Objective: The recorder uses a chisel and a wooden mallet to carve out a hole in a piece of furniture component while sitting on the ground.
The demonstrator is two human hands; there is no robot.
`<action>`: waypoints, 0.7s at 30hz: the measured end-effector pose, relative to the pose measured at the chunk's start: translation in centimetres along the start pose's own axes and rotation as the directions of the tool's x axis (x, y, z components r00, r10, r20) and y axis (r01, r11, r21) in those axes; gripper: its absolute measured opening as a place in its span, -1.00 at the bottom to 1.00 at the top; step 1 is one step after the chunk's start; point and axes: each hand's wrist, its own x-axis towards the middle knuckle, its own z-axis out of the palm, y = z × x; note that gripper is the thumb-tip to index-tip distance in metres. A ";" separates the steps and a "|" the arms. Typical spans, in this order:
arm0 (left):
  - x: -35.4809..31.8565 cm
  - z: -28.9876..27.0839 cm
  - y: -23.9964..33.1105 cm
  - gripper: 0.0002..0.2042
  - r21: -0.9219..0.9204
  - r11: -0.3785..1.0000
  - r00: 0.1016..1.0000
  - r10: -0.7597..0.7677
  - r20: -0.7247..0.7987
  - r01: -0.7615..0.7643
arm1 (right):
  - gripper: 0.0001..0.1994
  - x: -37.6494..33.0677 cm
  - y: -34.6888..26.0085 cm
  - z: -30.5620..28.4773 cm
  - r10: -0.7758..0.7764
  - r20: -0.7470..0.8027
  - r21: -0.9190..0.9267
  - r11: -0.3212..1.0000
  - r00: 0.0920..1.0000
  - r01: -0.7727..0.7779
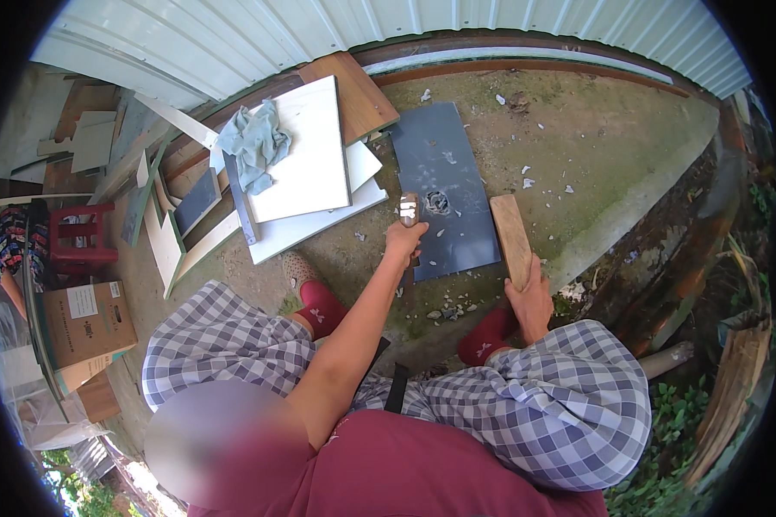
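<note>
My left hand (pixel 405 239) is closed around a brown-handled tool (pixel 409 207) with pale bands near its top end; I cannot make out its kind. It is held over the left edge of a dark grey board (pixel 448 155) lying on the ground. A rough, broken round patch (pixel 437 202) shows in the board's surface, just right of the tool. My right hand (pixel 530 297) grips the lower end of a wooden block (pixel 512 233), which slants up beside the board's right edge. Small pale chips (pixel 448 312) lie around the board's near end.
White panels (pixel 306 155) are stacked to the left, with a crumpled blue cloth (pixel 254 145) on top. Broken board pieces (pixel 168 233), a red stool (pixel 82 237) and a cardboard box (pixel 86 323) stand farther left. A corrugated metal wall (pixel 388 21) closes the far side.
</note>
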 end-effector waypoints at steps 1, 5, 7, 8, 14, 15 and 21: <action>-0.2 0.2 0.1 -0.75 -0.040 0.999 1.000 -0.012 -0.003 0.012 | -0.19 0.1 0.2 0.1 0.000 -0.002 0.004 1.000 1.000 0.000; -0.8 0.9 0.1 -0.75 -0.032 0.999 1.000 0.008 -0.011 -0.008 | -0.19 0.1 0.5 0.3 -0.011 -0.003 0.051 0.999 1.000 0.011; -1.2 0.8 0.9 -0.74 -0.035 0.998 0.999 0.050 -0.014 -0.051 | -0.19 0.2 0.7 0.3 -0.009 0.002 0.061 0.998 1.000 0.009; -1.4 1.1 1.3 -0.74 -0.032 0.998 0.999 0.050 -0.010 -0.050 | -0.20 0.2 0.8 0.3 0.004 0.000 0.076 0.997 1.000 -0.004; -1.9 0.6 3.9 -0.77 -0.214 0.974 0.996 0.083 0.036 -0.074 | -0.20 0.4 1.3 0.4 0.022 -0.019 0.120 0.993 1.000 -0.019; -2.1 0.8 4.4 -0.77 -0.211 0.975 0.996 0.085 0.040 -0.074 | -0.19 0.3 1.2 0.3 0.034 -0.010 0.124 0.992 0.999 -0.033; -2.7 1.2 6.5 -0.74 -0.125 0.985 0.980 0.133 0.151 -0.115 | -0.19 0.4 1.3 0.4 0.042 0.000 0.142 0.989 0.999 -0.042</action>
